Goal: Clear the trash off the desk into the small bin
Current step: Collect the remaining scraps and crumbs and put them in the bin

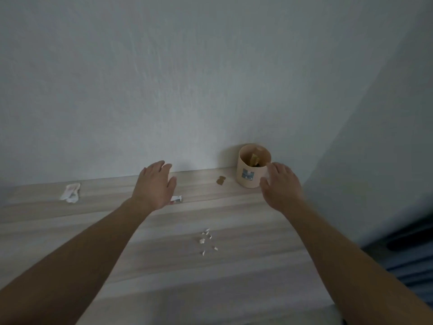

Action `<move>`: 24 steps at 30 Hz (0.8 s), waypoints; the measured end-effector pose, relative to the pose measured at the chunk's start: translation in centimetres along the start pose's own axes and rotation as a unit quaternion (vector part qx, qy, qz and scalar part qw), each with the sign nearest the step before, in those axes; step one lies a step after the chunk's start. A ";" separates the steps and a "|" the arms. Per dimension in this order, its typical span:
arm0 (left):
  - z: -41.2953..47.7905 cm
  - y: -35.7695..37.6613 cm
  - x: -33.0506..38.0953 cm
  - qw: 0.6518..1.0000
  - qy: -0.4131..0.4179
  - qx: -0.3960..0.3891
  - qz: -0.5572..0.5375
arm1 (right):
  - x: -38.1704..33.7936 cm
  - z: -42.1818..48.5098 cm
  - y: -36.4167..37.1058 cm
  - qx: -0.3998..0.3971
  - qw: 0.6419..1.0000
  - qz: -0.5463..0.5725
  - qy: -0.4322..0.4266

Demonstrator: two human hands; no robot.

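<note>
- We see the left hand [155,184] stretched forward, palm down, its fingers straight and close together; it is released and grasps nothing.
- Just beside the heel of that hand, partly hidden by it, lies a small wrapper [177,199], white with a red end, flat on the counter [234,277].
- The right hand [281,186] is also released, fingers loosely spread and palm down, with nothing in it.
- Its fingertips overlap the right edge of the bin [248,177] in our view; we cannot tell whether they touch it.
- The bin is a small, beige, round cup standing upright at the back of the counter, close to the wall [187,78], with a blue and white label on its front.
- Inside the bin we make out some yellowish-brown pieces, too small to name.
- A brown scrap [221,181] lies on the counter just left of the bin, apart from it and between the two hands.
- A crumpled white wrapper [70,193] with faint pink marks lies far to the left, near the back edge, well apart from both hands.
- A loose scatter of white bits [207,240] sits on the middle of the counter, nearer to us than the hands and between the two forearms.
- The counter is pale wood with a lengthwise grain.
- At the right edge a dark blue striped shape [410,254] shows, too blurred for us to tell what it is.
</note>
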State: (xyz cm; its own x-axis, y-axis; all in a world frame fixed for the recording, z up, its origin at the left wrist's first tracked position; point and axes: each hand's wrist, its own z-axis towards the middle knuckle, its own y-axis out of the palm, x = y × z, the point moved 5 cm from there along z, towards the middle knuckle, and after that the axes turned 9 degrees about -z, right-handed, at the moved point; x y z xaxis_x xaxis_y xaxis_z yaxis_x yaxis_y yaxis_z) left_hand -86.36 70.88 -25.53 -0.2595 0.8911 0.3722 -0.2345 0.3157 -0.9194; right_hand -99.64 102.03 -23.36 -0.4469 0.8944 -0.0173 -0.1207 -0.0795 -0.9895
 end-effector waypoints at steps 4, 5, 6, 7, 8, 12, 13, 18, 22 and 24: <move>-2.3 -0.6 -1.4 0.999 -0.036 0.006 0.010 | -1.1 -0.1 0.7 -0.011 1.000 0.013 -0.020; -2.8 -0.7 -1.9 0.999 -0.045 0.010 0.012 | -1.5 -0.1 0.9 -0.013 0.999 0.020 -0.026; -3.4 -0.7 -2.6 0.998 -0.054 0.013 0.013 | -2.1 -0.2 1.2 -0.015 0.999 0.026 -0.031; -3.9 -0.8 -3.3 0.998 -0.061 0.015 0.015 | -2.6 -0.2 1.5 -0.018 0.999 0.031 -0.035; -4.3 -0.7 -4.1 0.997 -0.071 0.014 0.018 | -3.2 -0.3 1.7 -0.024 0.998 0.034 -0.036; -5.6 -0.8 -7.3 0.994 -0.110 0.009 0.015 | -5.8 -0.7 2.6 -0.057 0.997 0.025 -0.047; -5.8 -1.0 -8.0 0.993 -0.114 0.013 0.011 | -6.6 -0.7 2.7 -0.058 0.997 0.021 -0.054; -5.3 -2.4 -12.8 0.993 -0.117 0.021 -0.002 | -11.4 0.6 2.5 -0.048 0.996 0.009 -0.070; -4.6 -4.6 -18.7 0.993 -0.109 0.041 -0.015 | -17.5 2.1 3.4 -0.058 0.996 0.017 -0.060; -4.3 -5.2 -22.4 0.992 -0.115 0.038 -0.017 | -21.2 2.6 4.5 -0.072 0.995 0.009 -0.069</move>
State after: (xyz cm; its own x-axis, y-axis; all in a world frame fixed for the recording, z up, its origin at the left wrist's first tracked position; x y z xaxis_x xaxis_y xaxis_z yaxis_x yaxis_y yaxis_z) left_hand -75.31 50.65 -29.67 -0.4558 0.7792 0.4303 -0.3139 0.3116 -0.8969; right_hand -93.02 81.59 -27.03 -0.5661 0.8240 -0.0255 0.0120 -0.0228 -0.9997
